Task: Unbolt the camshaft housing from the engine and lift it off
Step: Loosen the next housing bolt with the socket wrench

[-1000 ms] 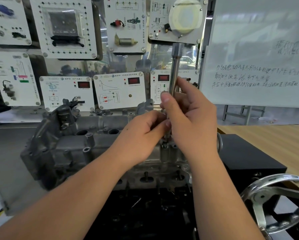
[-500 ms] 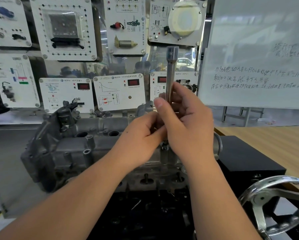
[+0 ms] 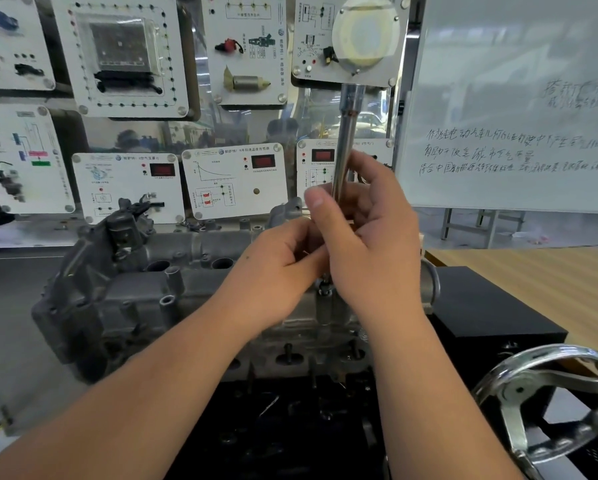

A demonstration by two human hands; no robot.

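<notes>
The camshaft housing (image 3: 159, 292) sits bolted on the engine ahead of you, left of the handwheel (image 3: 554, 393). Your right hand (image 3: 370, 251) has its fingers curled round the upright extension bar (image 3: 346, 147), your left hand (image 3: 283, 271) pinching it lower, so you seem mid-unbolting: next, keep it square and spin. Your hands hide the bolt and the bar's lower end.

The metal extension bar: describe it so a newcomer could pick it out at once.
Start at the grey camshaft housing in the middle of the view. At its right end, both hands, the left hand and the right hand, meet around a slim shaft. That shaft is the extension bar: the only polished, upright rod here, rising above the fingers to a wider socket end.
</notes>
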